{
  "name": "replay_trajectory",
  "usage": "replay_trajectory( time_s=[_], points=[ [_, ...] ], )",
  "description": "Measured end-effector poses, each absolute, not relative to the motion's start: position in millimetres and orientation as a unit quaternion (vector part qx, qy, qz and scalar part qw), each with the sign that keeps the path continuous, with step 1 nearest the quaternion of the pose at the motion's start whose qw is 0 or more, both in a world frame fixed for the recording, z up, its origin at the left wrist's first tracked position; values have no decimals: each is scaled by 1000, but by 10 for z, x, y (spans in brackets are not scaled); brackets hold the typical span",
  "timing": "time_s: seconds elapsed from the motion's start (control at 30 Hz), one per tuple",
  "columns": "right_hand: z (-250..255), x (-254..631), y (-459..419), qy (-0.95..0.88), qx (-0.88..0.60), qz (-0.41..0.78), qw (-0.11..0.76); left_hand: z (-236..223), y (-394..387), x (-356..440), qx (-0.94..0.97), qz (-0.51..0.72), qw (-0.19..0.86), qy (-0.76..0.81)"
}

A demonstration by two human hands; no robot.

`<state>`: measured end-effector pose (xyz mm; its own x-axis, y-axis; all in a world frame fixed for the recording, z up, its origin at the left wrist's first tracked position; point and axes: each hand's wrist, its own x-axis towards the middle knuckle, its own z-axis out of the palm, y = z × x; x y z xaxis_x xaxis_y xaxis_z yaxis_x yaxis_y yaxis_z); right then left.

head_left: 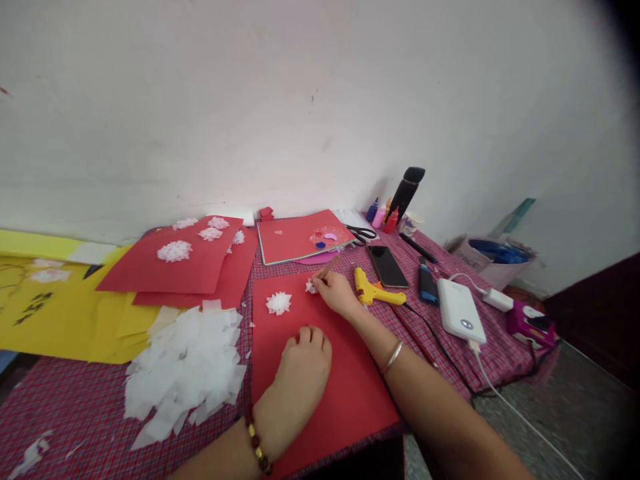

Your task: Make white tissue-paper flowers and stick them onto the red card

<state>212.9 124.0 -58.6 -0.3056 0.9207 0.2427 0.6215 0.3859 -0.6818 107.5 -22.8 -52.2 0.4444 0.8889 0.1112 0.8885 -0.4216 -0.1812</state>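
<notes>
My left hand (300, 373) rests with curled fingers on a red paper sheet (350, 393) in front of me, pressing it down. My right hand (336, 290) is pinched around a thin brown stick (330, 268), whose lower end touches a small white paper flower (311, 287) at the sheet's far edge. A second white paper flower (279, 303) lies on the sheet to the left of it. A bead bracelet is on my left wrist and a metal bangle on my right.
A yellow glue gun (373, 289), phone (387, 265), white power bank (461, 310) with cables, scissors (361, 233), paint palette (327, 237), small bottles and a black flask (407, 190) lie right. White paper scraps (185, 363), red sheets with flowers (175, 257) and yellow paper (60, 300) lie left.
</notes>
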Motion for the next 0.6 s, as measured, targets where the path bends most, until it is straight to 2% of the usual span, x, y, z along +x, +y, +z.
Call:
replay_trajectory(
  time_s=[0.3, 0.43, 0.6],
  points=[
    [-466, 2058, 1258, -785, -511, 207, 283, -514, -246, 1093, -841, 1, 116, -528],
    [-431, 2109, 1256, -776, -493, 221, 326, -514, -243, 1076, -843, -8, 114, -526],
    [-391, 2184, 1265, -729, -470, 309, 391, -485, -210, 1096, -843, -13, 75, -533]
  ],
)
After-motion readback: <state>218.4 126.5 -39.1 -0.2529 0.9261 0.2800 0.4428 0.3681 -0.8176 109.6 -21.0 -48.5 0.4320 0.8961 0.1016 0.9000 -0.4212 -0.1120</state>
